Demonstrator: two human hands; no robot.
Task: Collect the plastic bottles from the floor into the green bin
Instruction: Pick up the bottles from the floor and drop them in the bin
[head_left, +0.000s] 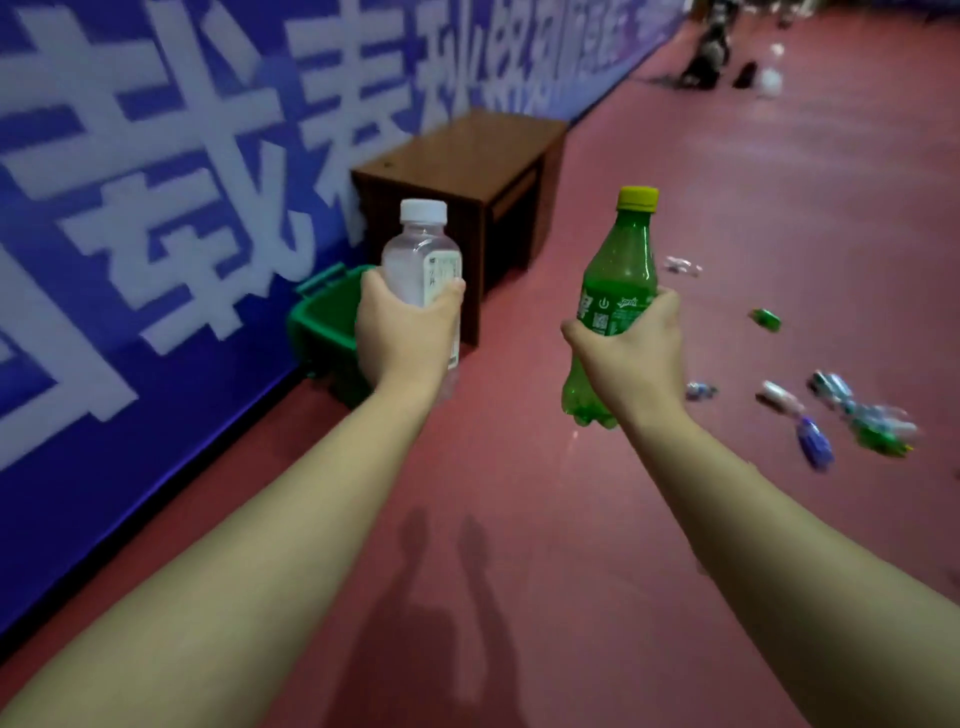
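My left hand grips a clear plastic bottle with a white cap, held upright. My right hand grips a green soda bottle with a yellow cap, also upright. Both arms are stretched forward above the red floor. The green bin stands open against the blue wall, just behind and left of my left hand, which partly hides it. Several more plastic bottles lie scattered on the floor to the right.
A brown wooden cabinet stands against the blue banner wall just beyond the bin. Dark objects and a white ball sit on the floor far back right. My shadow falls on the red floor between my arms.
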